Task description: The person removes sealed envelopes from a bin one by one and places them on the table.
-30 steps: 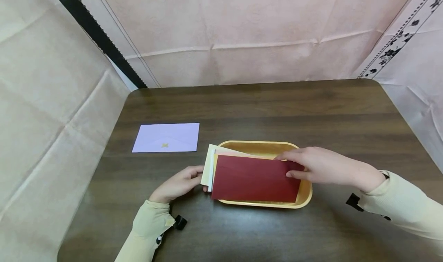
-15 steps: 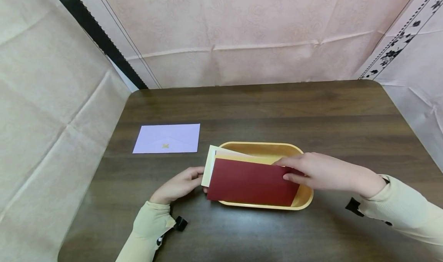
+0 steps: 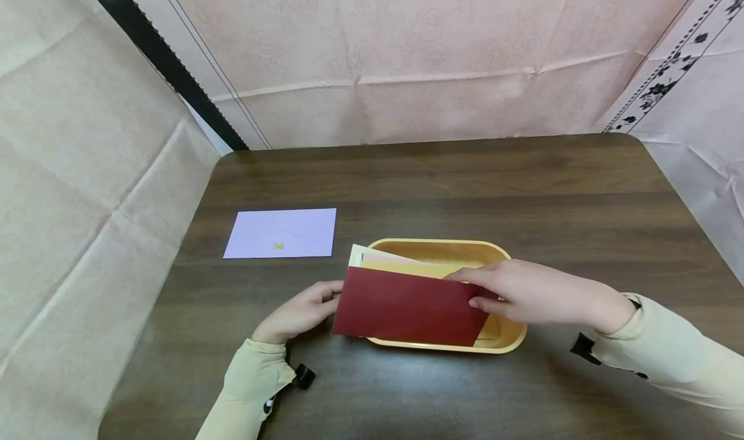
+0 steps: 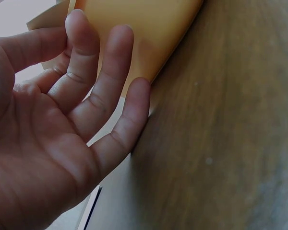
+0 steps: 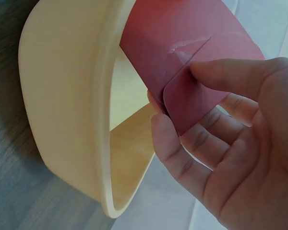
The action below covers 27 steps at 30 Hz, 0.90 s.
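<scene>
Red paper makes up the envelope (image 3: pixel 409 307) over the mouth of the yellow tub (image 3: pixel 447 252), its left end reaching past the rim. The right hand (image 3: pixel 517 291) pinches its right end, thumb on the flap, bent fingers behind, closed no further than the paper allows. The left hand (image 3: pixel 302 311) is at the other end, thumb and 1 finger nearly together on a pale envelope (image 3: pixel 355 256), the other 3 fingers loosely bent. Yellow paper (image 3: pixel 407 269) shows between these 2 envelopes. A purple envelope (image 3: pixel 280 233) lies flat on the wooden table (image 3: pixel 407 181), beyond the left hand.
</scene>
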Available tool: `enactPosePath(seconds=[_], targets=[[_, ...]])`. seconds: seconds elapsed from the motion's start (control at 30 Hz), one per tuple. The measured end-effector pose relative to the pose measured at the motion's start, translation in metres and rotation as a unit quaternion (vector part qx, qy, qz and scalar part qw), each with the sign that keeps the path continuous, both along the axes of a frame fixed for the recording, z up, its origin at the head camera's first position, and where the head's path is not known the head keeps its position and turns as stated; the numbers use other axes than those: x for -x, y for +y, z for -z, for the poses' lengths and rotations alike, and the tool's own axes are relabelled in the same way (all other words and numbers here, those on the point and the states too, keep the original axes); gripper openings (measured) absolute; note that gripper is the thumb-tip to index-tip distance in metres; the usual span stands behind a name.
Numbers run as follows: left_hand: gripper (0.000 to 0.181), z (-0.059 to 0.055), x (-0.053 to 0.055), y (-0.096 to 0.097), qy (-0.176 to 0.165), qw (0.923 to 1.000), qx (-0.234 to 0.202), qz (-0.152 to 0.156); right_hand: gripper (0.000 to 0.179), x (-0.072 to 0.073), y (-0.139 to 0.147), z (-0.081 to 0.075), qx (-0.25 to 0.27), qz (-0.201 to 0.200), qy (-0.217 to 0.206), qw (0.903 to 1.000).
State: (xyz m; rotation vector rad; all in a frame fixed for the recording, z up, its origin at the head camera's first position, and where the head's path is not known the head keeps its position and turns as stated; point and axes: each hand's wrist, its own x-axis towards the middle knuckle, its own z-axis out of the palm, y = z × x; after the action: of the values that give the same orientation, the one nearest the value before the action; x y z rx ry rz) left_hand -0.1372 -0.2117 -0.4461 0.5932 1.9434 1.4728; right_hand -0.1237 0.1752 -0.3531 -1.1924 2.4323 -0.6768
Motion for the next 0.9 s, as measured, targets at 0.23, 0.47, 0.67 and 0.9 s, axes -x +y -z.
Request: enactPosePath(seconds=[0.23,0.47,0.67,0.9], targets=[[0.026,0.0010,0.0004,-0.0009,-0.015,0.9998,-0.009,-0.004,0.042,0.0014,-0.0043,-0.0005,-0.003,-0.002,0.002,1.0000],[0.029,0.0012,-0.0012,-0.0010,-0.022,0.9997,-0.004,-0.005,0.044,-0.0002,-0.0044,0.0006,-0.011,0.002,0.000,0.9999],[0.028,0.0015,-0.0011,-0.0013,-0.019,0.9998,-0.008,-0.008,0.047,0.0000,-0.0042,0.0006,-0.009,0.002,-0.003,1.0000],[0.029,0.0026,-0.0009,-0.0015,-0.016,0.9998,-0.011,-0.004,0.048,-0.0013,-0.0031,0.0016,-0.010,-0.002,0.002,0.9999]])
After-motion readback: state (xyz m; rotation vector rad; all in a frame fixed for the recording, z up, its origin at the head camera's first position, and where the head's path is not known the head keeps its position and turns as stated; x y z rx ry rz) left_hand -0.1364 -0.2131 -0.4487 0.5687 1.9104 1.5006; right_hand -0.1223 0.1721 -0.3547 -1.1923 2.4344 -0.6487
